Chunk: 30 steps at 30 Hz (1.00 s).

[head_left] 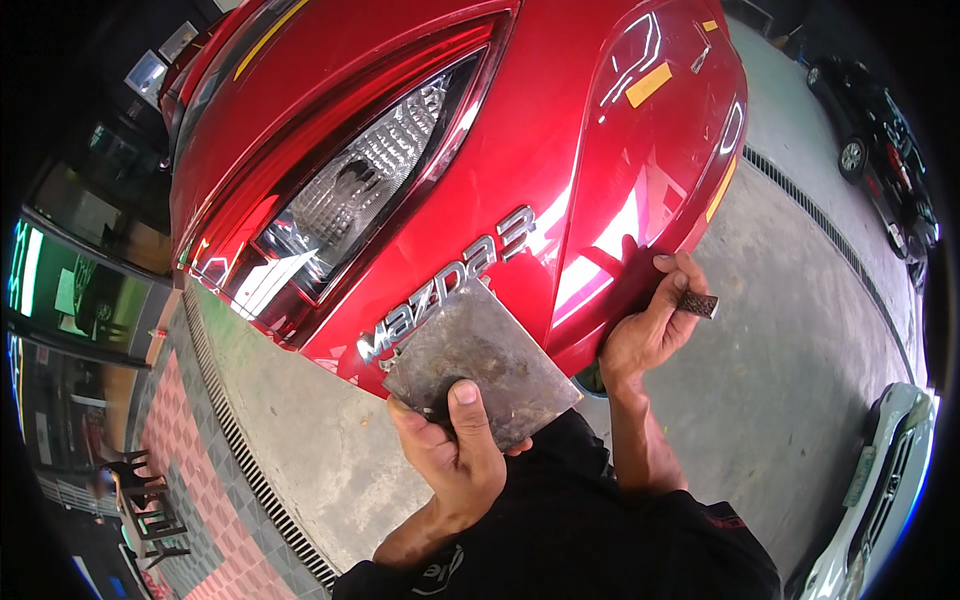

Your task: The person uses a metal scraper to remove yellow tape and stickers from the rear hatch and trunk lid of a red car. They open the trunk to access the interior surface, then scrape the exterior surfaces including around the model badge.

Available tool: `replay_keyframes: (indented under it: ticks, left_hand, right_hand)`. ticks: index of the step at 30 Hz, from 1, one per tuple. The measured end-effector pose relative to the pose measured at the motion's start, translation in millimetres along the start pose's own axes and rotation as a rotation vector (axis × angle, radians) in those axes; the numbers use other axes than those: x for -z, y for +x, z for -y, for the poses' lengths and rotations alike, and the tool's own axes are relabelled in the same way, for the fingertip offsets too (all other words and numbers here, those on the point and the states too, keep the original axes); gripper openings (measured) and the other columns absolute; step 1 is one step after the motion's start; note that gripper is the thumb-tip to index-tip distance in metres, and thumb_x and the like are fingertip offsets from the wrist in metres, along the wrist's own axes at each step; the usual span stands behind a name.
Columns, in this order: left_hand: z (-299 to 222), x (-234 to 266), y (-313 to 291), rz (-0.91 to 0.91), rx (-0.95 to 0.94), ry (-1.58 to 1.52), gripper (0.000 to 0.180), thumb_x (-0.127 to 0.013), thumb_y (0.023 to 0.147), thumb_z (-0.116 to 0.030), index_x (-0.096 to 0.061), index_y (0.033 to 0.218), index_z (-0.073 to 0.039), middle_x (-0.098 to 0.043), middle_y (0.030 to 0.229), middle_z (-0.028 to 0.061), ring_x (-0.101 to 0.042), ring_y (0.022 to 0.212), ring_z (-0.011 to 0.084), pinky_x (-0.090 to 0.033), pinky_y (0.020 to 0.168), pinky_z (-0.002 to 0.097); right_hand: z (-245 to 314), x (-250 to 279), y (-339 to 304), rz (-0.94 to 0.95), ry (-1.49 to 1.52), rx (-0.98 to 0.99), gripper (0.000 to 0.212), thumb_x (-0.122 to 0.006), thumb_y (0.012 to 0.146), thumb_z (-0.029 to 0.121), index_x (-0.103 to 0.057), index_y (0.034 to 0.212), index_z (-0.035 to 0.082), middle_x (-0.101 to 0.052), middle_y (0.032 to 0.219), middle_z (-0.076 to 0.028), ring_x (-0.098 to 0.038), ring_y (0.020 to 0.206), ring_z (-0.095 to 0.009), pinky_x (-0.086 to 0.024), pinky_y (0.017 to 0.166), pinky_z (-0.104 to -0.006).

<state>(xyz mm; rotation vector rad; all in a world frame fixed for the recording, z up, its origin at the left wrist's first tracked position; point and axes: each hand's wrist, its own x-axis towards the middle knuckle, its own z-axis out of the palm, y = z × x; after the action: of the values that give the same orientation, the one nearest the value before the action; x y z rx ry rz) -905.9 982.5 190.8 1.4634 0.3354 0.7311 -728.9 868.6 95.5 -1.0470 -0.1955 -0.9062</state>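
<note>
My left hand [452,455] grips a flat, square, grey smudged plate [490,360] by its near edge, with the thumb on top and the fingers underneath. The plate hides part of the car's rear and sits close to its chrome lettering [440,285]. Beside the right side of the red car [530,130], my right hand [655,320] has its fingers curled. A small piece with a dark brown, textured end [698,305] sticks out from between them; its kind and its other end are hidden. Whether the fingertips touch the bodywork, I cannot tell.
Yellow tape strips [649,85] are stuck on the red panel, near a clear-and-red tail light [365,175]. A black car [875,150] and a white car [870,490] stand to the right. Drain gratings [255,470] cross the concrete floor; chairs [150,505] stand at the left.
</note>
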Motion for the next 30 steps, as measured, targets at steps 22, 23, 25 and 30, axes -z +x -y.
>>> replay_keyframes:
  ticks: [22, 23, 25, 30]
  left_hand:
    - [-3.9, -8.2, -5.4, -0.012, 0.01, -0.104, 0.047, -0.059, 0.116, -0.03, -0.036, 0.143, 0.0, -0.071, 0.101, 0.0199, -0.072, 0.059, 0.0206, -0.053, 0.037, 0.0323]
    - [-3.9, -13.8, -6.0, -0.041, 0.004, -0.101, 0.047, -0.06, 0.116, -0.03, -0.036, 0.143, 0.0, -0.071, 0.101, 0.0199, -0.072, 0.059, 0.0207, -0.053, 0.036, 0.0321]
    - [-3.7, -22.1, -5.5, -0.1, -0.007, -0.096, 0.049, -0.06, 0.116, -0.031, -0.036, 0.143, 0.001, -0.071, 0.1, 0.0199, -0.072, 0.059, 0.0208, -0.054, 0.036, 0.0317]
    - [-0.5, -23.7, -4.9, -0.111, -0.017, -0.112, 0.051, -0.063, 0.115, -0.033, -0.037, 0.142, 0.002, -0.072, 0.101, 0.0206, -0.073, 0.059, 0.0215, -0.056, 0.036, 0.0326]
  right_hand:
    - [11.1, -7.4, 5.6, 0.035, -0.106, 0.066, 0.023, -0.046, 0.121, 0.011, -0.062, 0.134, 0.001, -0.066, 0.112, -0.008, -0.058, 0.103, -0.013, -0.046, 0.094, -0.0291]
    - [9.1, -6.5, 4.8, 0.03, -0.096, 0.07, 0.023, -0.046, 0.121, 0.011, -0.063, 0.134, 0.001, -0.066, 0.112, -0.008, -0.058, 0.103, -0.013, -0.046, 0.094, -0.0293]
    - [11.1, -8.6, 5.3, 0.026, -0.098, 0.055, 0.023, -0.046, 0.121, 0.011, -0.063, 0.133, 0.001, -0.066, 0.112, -0.008, -0.059, 0.103, -0.013, -0.047, 0.095, -0.0296]
    - [7.4, -5.0, 6.0, 0.027, -0.04, 0.078, 0.022, -0.048, 0.121, 0.011, -0.064, 0.132, 0.001, -0.067, 0.11, -0.008, -0.059, 0.103, -0.013, -0.047, 0.096, -0.0291]
